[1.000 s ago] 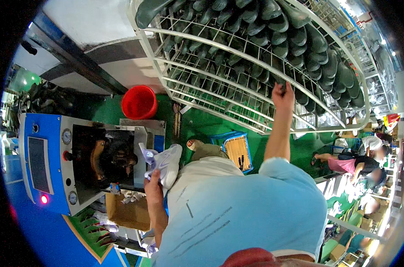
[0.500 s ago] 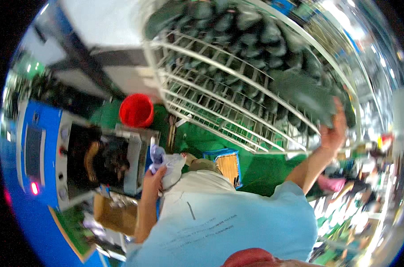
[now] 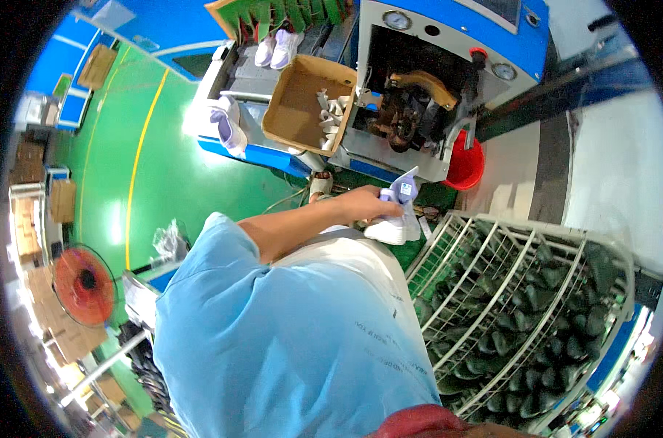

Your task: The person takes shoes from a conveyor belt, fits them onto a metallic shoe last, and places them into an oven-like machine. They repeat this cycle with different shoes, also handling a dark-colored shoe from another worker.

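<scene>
Here, the left hand [image 3: 366, 202] gripped a white shoe [image 3: 390, 231] before the machine [image 3: 459, 40], lavender collar toward it, toe direction unclear. Green floor [image 3: 163, 171] lay open left of the machine; the right hand couldn't be judged.

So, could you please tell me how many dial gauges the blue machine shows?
2 on the blue machine: the left gauge near the picture's top, the right gauge beside the red knob. Others may be hidden.

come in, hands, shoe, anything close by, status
Left grip on white-purple shoe. Right grip out of view. White rack just right of shoe.
</scene>
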`<control>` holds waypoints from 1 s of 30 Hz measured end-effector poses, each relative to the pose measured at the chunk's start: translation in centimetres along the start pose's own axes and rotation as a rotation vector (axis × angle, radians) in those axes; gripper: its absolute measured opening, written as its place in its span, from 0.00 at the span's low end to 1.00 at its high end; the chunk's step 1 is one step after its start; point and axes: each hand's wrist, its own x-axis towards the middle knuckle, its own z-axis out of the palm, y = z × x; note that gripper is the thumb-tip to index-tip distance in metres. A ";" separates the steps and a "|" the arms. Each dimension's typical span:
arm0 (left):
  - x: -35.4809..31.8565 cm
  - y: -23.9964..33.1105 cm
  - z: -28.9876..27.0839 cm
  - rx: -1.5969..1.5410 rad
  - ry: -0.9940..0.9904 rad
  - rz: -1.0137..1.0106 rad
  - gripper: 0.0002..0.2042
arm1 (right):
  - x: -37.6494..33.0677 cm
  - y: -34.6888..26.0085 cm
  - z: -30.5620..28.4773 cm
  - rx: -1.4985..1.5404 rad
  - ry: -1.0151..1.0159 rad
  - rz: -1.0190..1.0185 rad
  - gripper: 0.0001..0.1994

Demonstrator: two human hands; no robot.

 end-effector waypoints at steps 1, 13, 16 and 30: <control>-2.4 1.9 -0.7 0.024 0.075 -0.049 0.36 | 0.6 -0.2 0.3 -0.035 -0.004 0.006 0.32; -13.1 -7.7 -24.5 -0.954 0.399 0.693 0.38 | 1.0 -7.4 -4.8 -0.247 0.096 -0.006 0.30; -14.9 -6.0 -28.5 -0.901 0.635 0.797 0.31 | -0.9 -10.7 -8.5 -0.228 0.140 -0.083 0.29; 2.1 -22.6 -36.3 0.341 1.080 0.326 0.13 | -37.5 -59.3 -8.6 0.574 -0.066 -1.430 0.17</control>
